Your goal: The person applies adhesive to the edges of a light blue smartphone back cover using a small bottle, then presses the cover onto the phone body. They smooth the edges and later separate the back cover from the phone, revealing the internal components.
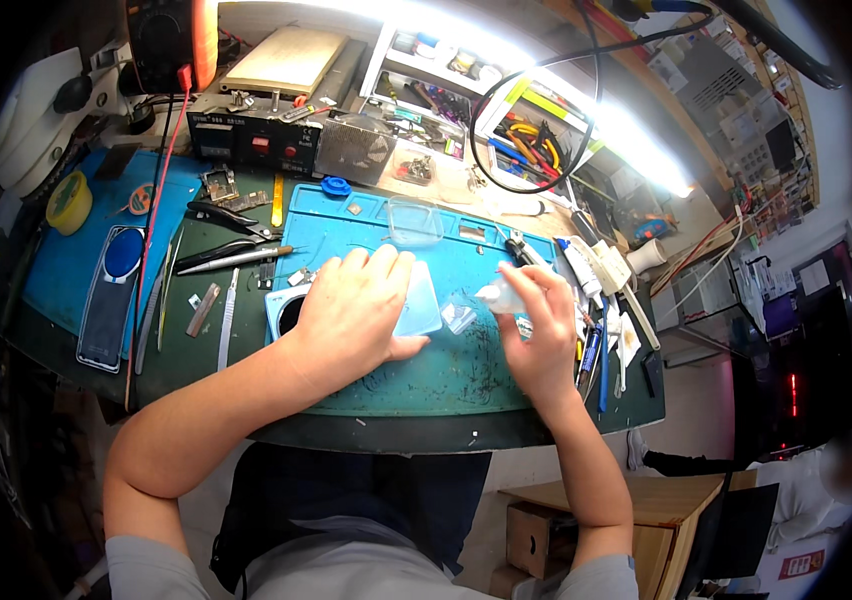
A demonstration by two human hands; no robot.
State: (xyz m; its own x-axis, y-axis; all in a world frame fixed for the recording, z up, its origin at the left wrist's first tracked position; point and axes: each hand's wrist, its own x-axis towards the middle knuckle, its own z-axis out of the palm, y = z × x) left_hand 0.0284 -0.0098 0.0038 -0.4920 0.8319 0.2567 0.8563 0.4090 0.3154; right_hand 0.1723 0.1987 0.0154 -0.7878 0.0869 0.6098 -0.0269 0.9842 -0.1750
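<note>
Over a light blue phone back panel (422, 303) on the blue work mat, my left hand (351, 305) curls its fingers across the far side, thumb on the near side. A dark round opening shows at the panel's left end, while the middle is hidden under the hand. My right hand (541, 340) pinches a small translucent bottle (508, 293), its pale tip pointing left toward the panel. Between the two hands lies a small clear plastic piece (459, 318). A clear plastic box (415, 222) sits beyond my left hand.
Left of the mat are pliers (231, 225), tweezers (229, 318) and a dark phone (114, 305) with a blue disc. Pens and tools (596, 345) crowd the right edge. A black power supply (251, 140) and multimeter (168, 45) stand behind; a cable loop (474, 125) hangs overhead.
</note>
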